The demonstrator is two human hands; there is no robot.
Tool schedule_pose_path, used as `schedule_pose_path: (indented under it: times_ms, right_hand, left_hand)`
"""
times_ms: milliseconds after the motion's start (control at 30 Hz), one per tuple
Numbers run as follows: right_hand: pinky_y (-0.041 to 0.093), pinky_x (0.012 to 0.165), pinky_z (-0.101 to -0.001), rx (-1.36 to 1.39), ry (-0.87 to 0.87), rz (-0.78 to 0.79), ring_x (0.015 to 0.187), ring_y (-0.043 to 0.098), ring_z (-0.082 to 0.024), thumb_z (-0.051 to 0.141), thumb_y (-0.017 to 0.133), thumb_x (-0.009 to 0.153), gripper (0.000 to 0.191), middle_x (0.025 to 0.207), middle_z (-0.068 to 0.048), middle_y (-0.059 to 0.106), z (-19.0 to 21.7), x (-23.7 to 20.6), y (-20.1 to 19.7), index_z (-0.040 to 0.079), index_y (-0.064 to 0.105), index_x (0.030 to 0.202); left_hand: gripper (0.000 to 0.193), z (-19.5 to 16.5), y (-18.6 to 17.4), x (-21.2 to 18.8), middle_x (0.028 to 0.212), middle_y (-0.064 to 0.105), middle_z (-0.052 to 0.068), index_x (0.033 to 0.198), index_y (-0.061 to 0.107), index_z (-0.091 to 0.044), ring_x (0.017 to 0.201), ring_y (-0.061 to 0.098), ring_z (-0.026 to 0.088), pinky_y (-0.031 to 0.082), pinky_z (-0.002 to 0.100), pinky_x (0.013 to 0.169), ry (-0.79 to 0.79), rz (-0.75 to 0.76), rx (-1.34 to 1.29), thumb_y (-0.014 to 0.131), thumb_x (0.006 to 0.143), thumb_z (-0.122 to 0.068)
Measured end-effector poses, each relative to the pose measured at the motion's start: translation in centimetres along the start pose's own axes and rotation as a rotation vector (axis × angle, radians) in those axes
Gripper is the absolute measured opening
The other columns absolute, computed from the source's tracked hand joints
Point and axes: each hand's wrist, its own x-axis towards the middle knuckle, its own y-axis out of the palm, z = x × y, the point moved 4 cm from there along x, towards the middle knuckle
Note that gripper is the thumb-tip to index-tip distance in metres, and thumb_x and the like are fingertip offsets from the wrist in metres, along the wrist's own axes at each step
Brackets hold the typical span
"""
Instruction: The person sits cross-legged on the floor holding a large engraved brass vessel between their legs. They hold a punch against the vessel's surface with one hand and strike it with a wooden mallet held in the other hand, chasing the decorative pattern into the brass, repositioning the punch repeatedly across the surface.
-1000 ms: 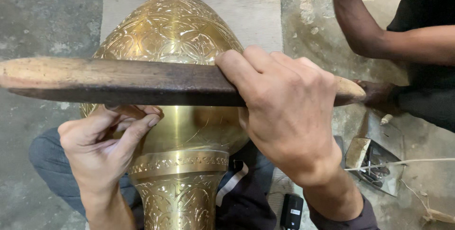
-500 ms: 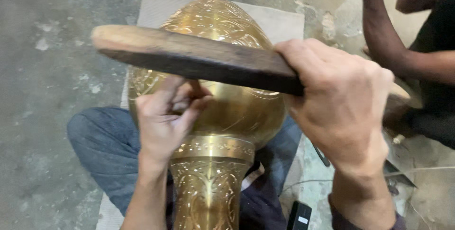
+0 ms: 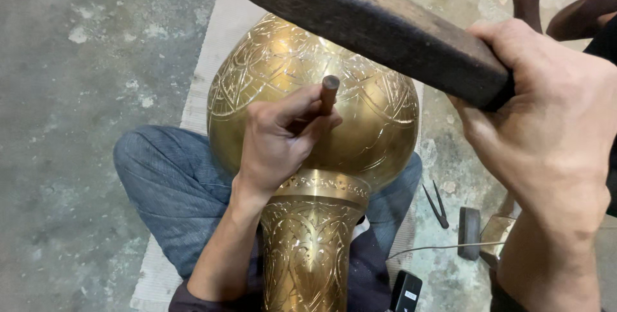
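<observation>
While it rests against the engraved brass vase (image 3: 308, 151) lying across the person's lap, the left hand (image 3: 279, 142) pinches a small punch (image 3: 329, 93) upright on the rounded belly. Above right, the right hand (image 3: 546, 125) clenches a dark wooden mallet (image 3: 366, 23), raised over the punch.
</observation>
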Motion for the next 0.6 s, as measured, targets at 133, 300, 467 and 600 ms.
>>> schedule_pose_path:
  times_ms: [133,300,467,600]
  right_hand:
    - [0.049,0.058,-0.0286,0.091,0.024,0.012,0.069,0.066,-0.016,0.006,0.082,0.099,0.022,0.081,-0.011,0.066,0.7,0.1,0.3,-0.002,0.069,0.115]
    - [0.049,0.052,-0.0324,-0.064,0.003,0.012,0.062,0.065,-0.018,0.007,0.084,0.096,0.019,0.075,-0.012,0.067,2.1,1.0,0.5,-0.002,0.068,0.103]
    - [0.051,0.048,-0.0320,-0.068,0.066,0.126,0.059,0.066,-0.017,0.010,0.076,0.097,0.013,0.072,-0.011,0.067,2.1,1.2,0.8,0.000,0.070,0.104]
    - [0.053,0.053,-0.0327,-0.194,0.001,0.095,0.062,0.067,-0.019,0.013,0.082,0.096,0.021,0.080,-0.013,0.071,2.5,1.1,0.5,0.000,0.069,0.106]
  left_hand:
    - [0.026,0.0,-0.7,0.1,0.096,0.079,0.004,0.119,0.072,-0.008,0.086,0.080,0.011,0.064,0.023,0.074,0.017,-0.001,-0.037,0.078,0.094,-0.006]
    - [0.025,0.6,-1.3,0.2,0.080,0.077,0.006,0.113,0.074,-0.008,0.064,0.073,0.012,0.054,0.027,0.058,-0.069,0.019,0.055,0.083,0.090,-0.010]
    - [0.021,0.2,-1.8,-0.2,0.080,0.075,0.002,0.112,0.072,-0.007,0.066,0.071,0.008,0.053,0.027,0.058,-0.016,-0.021,-0.015,0.081,0.092,-0.009]
    - [0.017,0.3,-1.8,-0.4,0.072,0.071,0.003,0.105,0.073,-0.006,0.058,0.065,0.008,0.048,0.027,0.054,-0.054,-0.019,0.007,0.081,0.091,-0.009]
